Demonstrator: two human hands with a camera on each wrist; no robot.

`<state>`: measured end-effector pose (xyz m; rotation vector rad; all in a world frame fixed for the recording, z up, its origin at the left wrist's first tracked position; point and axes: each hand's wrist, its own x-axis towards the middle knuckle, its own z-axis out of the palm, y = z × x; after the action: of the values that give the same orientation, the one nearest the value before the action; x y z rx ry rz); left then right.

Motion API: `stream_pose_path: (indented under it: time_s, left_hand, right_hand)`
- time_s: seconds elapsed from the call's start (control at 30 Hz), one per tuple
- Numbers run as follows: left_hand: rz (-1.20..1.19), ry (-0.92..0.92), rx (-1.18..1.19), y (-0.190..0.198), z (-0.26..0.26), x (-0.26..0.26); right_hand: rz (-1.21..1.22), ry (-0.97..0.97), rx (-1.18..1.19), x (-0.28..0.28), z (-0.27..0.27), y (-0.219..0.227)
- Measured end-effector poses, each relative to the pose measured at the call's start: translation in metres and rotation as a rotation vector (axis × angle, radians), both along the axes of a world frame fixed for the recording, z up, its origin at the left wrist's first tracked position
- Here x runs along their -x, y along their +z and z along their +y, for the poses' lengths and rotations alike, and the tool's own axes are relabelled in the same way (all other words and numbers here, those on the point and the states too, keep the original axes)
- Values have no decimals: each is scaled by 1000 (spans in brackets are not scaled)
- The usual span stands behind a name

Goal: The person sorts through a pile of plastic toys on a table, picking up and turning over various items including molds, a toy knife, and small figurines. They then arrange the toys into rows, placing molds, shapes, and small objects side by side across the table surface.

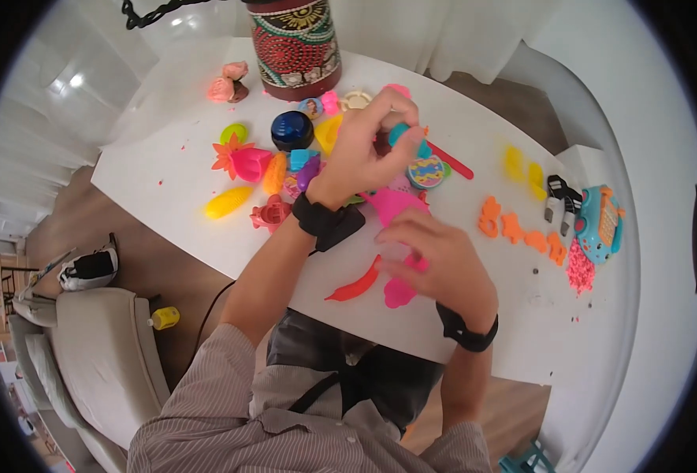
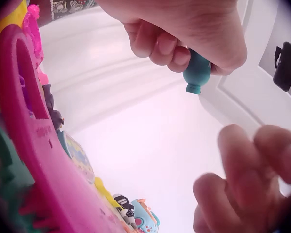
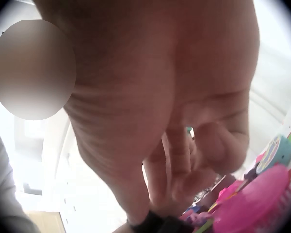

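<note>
A white table (image 1: 514, 307) bears toys (image 1: 250, 164); the left hand (image 1: 364, 150) grips a teal toy (image 2: 198, 73), the right hand (image 1: 449, 264) hovers, fingers loosely parted.

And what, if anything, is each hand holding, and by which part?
The left hand grips a teal bottle-shaped piece by its wider body, leaving its narrow end exposed. The right hand appears to hold nothing.

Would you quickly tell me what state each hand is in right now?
Left hand: closed, holding a teal toy.
Right hand: open, relaxed, holding nothing visible.
</note>
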<state>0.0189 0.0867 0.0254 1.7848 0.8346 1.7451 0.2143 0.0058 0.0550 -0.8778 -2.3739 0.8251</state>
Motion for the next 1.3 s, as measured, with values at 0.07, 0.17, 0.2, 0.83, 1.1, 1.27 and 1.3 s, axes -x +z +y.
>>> stream_pose_path:
  time_s: [0.07, 0.17, 0.2, 0.83, 1.1, 1.27, 1.3]
  left_hand:
    - [55, 5, -28, 3, -1, 2]
    - [126, -36, -34, -1, 1, 3]
    - [143, -64, -11, -4, 2, 2]
    - [189, 7, -28, 5, 10, -8]
    - [-92, -288, 200, 8, 1, -17]
    - [-21, -280, 201, 13, -8, -19]
    - [27, -253, 172, 12, -8, -20]
  right_hand:
    - [-35, 107, 7, 7, -9, -8]
    - [-139, 187, 37, 17, -23, -18]
    - [-231, 194, 5, 20, -28, -20]
    - [532, -200, 248, 0, 11, -20]
    - [991, -455, 350, -5, 21, -20]
    - [967, -473, 417, -7, 20, -20]
    - [976, -468, 414, -6, 20, -22]
